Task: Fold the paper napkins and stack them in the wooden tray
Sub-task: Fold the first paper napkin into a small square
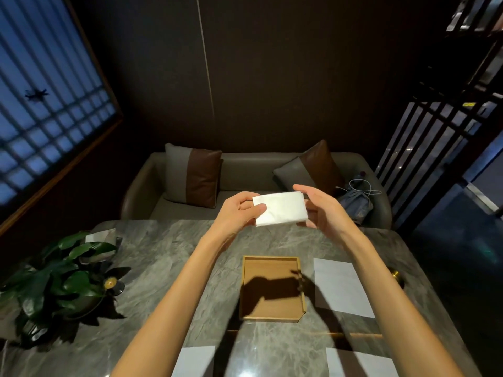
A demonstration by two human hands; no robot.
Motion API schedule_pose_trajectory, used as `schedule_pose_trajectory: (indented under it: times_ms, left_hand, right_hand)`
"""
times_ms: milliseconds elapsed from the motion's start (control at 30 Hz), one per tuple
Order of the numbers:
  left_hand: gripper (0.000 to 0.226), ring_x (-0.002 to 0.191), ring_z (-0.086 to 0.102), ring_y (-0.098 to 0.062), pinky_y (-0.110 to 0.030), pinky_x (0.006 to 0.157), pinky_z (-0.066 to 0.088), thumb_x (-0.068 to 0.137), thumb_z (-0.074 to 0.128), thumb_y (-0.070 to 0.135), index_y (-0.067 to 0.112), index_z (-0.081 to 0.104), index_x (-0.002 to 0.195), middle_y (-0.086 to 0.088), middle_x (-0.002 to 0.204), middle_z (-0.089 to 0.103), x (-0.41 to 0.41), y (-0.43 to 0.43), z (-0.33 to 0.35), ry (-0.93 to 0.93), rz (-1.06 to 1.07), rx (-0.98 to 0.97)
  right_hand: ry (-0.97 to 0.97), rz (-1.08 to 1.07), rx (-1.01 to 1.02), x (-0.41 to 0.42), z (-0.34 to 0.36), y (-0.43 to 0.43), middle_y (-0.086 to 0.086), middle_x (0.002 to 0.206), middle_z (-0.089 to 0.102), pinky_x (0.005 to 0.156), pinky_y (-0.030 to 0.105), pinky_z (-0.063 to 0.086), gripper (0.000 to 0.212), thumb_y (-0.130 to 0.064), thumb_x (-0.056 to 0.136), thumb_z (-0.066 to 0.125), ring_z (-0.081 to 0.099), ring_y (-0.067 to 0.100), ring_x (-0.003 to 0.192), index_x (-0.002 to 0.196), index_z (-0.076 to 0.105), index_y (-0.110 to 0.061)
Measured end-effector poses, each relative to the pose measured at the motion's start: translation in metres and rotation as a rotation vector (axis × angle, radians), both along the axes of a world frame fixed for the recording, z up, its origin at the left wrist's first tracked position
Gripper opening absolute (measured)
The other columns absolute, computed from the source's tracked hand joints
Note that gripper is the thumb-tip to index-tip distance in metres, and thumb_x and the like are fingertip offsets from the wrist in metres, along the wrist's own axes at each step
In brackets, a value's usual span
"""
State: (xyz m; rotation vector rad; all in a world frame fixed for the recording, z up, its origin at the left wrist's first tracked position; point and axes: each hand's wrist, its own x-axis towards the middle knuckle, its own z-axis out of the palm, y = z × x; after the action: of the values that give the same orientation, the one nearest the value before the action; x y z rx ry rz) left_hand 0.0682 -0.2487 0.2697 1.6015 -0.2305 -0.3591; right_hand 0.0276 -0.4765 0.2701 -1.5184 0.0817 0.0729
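Observation:
A white folded paper napkin [280,208] is held up in the air above the far half of the table. My left hand [239,212] pinches its left edge, thumb on top. My right hand [317,206] holds its right edge with the fingers curled around it. Below them the wooden tray [272,261] lies on the grey marble table [163,254] with nothing in it, crossed by the shadow of my hands. A flat white napkin [341,287] lies just right of the tray. Two more flat napkins lie at the near edge, one on the left [194,361] and one on the right [359,363].
A dark green potted plant [65,276] stands at the table's left side, with a small card [99,235] behind it. A gold-topped object [396,276] sits at the right edge. Beyond the table is a grey sofa [245,167] with two cushions and a bag [356,202].

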Motion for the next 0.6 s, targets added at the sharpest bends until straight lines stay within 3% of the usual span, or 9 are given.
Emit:
schedule_pose_trajectory:
  times_ms: [100, 233, 400, 500, 600]
  left_hand:
    - [0.021, 0.064, 0.066, 0.0, -0.014, 0.061, 0.053, 0.094, 0.07, 0.018, 0.017, 0.067, 0.114, 0.011, 0.067, 0.07, -0.009, 0.003, -0.003, -0.107, 0.02, 0.069]
    - [0.016, 0.06, 0.061, 0.005, -0.01, 0.059, 0.049, 0.097, 0.065, 0.016, 0.018, 0.069, 0.112, 0.016, 0.063, 0.066, -0.022, 0.001, -0.012, -0.207, 0.089, 0.108]
    - [0.011, 0.074, 0.064, -0.006, -0.017, 0.062, 0.055, 0.096, 0.062, 0.012, 0.02, 0.064, 0.103, -0.003, 0.084, 0.066, -0.044, -0.003, -0.024, -0.119, 0.217, 0.091]
    - [0.025, 0.083, 0.07, -0.023, -0.032, 0.068, 0.061, 0.092, 0.063, 0.009, 0.014, 0.058, 0.116, -0.013, 0.104, 0.069, -0.062, 0.002, -0.038, 0.112, 0.043, 0.096]
    - [0.024, 0.073, 0.06, -0.024, -0.021, 0.055, 0.053, 0.094, 0.066, 0.011, 0.002, 0.061, 0.115, -0.017, 0.086, 0.062, -0.086, 0.002, -0.071, 0.134, -0.032, 0.243]
  right_hand:
    - [0.023, -0.036, -0.117, -0.011, -0.012, 0.004, -0.001, 0.113, 0.074, 0.072, 0.028, 0.061, 0.016, -0.035, 0.095, 0.064, 0.073, 0.017, 0.099, 0.11, 0.07, -0.035]
    - [-0.022, -0.18, -0.107, -0.027, -0.027, 0.012, 0.001, 0.105, 0.077, 0.069, 0.024, 0.061, 0.015, -0.023, 0.092, 0.069, 0.075, 0.016, 0.092, 0.106, 0.072, -0.025]
    - [-0.02, -0.211, -0.079, -0.045, -0.038, 0.02, -0.002, 0.111, 0.07, 0.069, 0.022, 0.06, 0.026, -0.019, 0.096, 0.064, 0.072, 0.018, 0.095, 0.122, 0.065, -0.02]
    - [-0.074, -0.211, -0.276, -0.053, -0.047, 0.017, -0.001, 0.109, 0.07, 0.064, 0.017, 0.056, 0.023, -0.01, 0.097, 0.059, 0.068, 0.013, 0.094, 0.116, 0.069, -0.017]
    - [-0.057, -0.039, -0.47, -0.061, -0.064, 0.018, -0.003, 0.098, 0.07, 0.067, 0.02, 0.054, 0.02, -0.007, 0.096, 0.059, 0.065, 0.011, 0.086, 0.107, 0.072, -0.018]
